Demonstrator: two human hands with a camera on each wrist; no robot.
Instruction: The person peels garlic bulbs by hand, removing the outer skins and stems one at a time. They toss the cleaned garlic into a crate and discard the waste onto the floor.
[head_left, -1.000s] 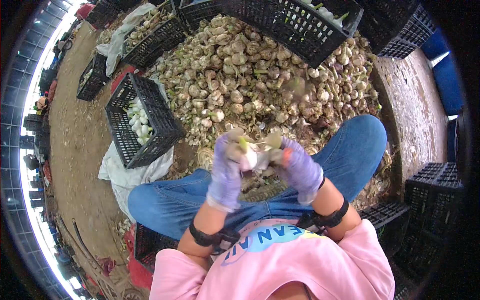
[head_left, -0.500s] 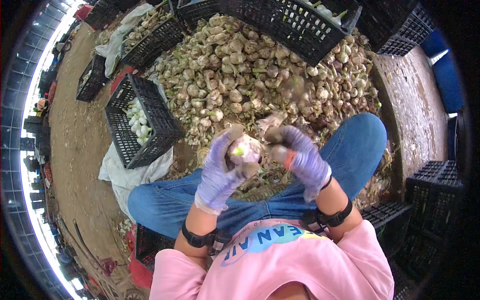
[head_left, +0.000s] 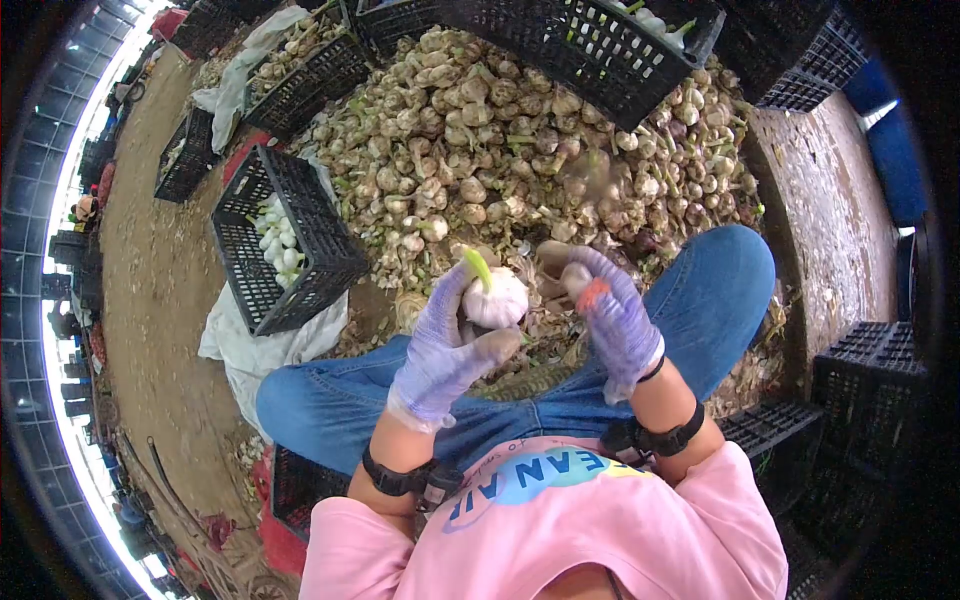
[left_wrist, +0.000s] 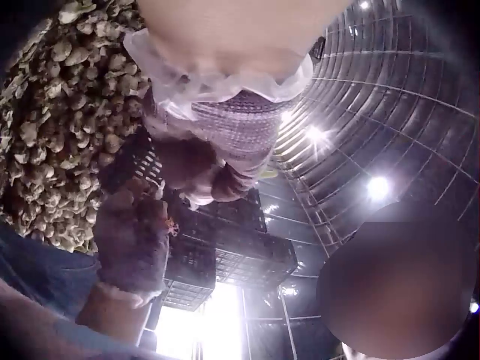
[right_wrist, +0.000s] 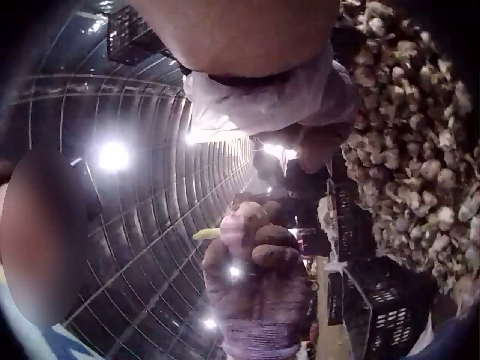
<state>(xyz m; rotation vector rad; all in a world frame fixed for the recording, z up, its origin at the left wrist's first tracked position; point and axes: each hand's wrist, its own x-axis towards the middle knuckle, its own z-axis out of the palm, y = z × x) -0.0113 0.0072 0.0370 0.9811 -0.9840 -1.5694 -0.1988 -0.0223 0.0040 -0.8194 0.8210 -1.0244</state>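
A whitish garlic bulb (head_left: 497, 300) with a short green stem sits in my left hand (head_left: 440, 335), held between fingers and thumb over my lap. In the right wrist view the garlic's pale side shows above soiled fingertips. Close to its right is my right hand (head_left: 612, 318), fingers bent, with an orange band (head_left: 592, 294) near the thumb. I cannot tell whether these bent fingers hold anything. Purple gloves with dirty fingertips cover both hands. Beyond them spreads a large heap of unpeeled garlic (head_left: 480, 130).
To the left, a black crate (head_left: 330, 255) contains peeled white bulbs (head_left: 276, 240). Another black crate (head_left: 600, 65) stands on the far side of the heap. Stacked crates (head_left: 865, 400) are at the right. Loose skins lie around my crossed legs in jeans (head_left: 700, 290).
The hands, together around the garlic one second ago, have drawn apart. Dirty outer skin has come off the bulb, showing it whiter; a piece of skin seen in mid-air half a second ago is gone.
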